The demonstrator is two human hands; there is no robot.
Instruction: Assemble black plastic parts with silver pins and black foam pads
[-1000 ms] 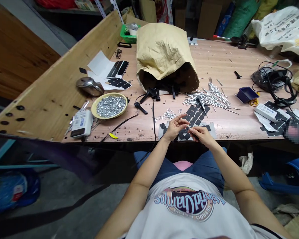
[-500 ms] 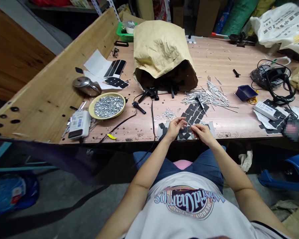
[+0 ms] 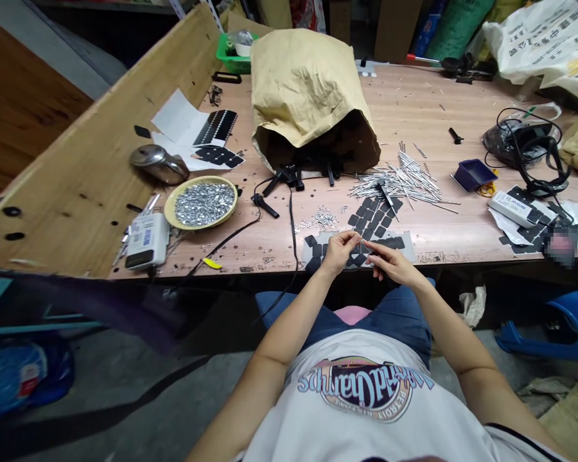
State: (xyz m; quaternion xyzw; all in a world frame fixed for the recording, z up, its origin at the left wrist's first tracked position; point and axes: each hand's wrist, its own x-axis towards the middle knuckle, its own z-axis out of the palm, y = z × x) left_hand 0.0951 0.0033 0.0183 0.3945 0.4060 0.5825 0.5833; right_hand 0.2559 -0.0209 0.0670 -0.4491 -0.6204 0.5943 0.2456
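Observation:
My left hand [image 3: 341,249] and my right hand [image 3: 389,262] meet at the table's front edge, both pinched on a thin metal pin [image 3: 365,251] held between them. Under the hands lies a white sheet with black adhesive pads [image 3: 399,242]. Behind it are more loose black pads [image 3: 373,217] and a heap of metal pins [image 3: 402,183]. A few small silver pieces [image 3: 320,220] are scattered just left of the pads.
An open brown paper sack [image 3: 308,96] holding black plastic parts lies at the table's middle. A yellow dish of silver bits [image 3: 201,202], a white device [image 3: 141,239] and a black cable [image 3: 291,231] sit left. A blue tray [image 3: 472,174], cables and another pad sheet [image 3: 525,221] lie right.
Both hands stay together on the pin; the fingers of my left hand have curled in closer. The view has tilted slightly, shifting the table upward.

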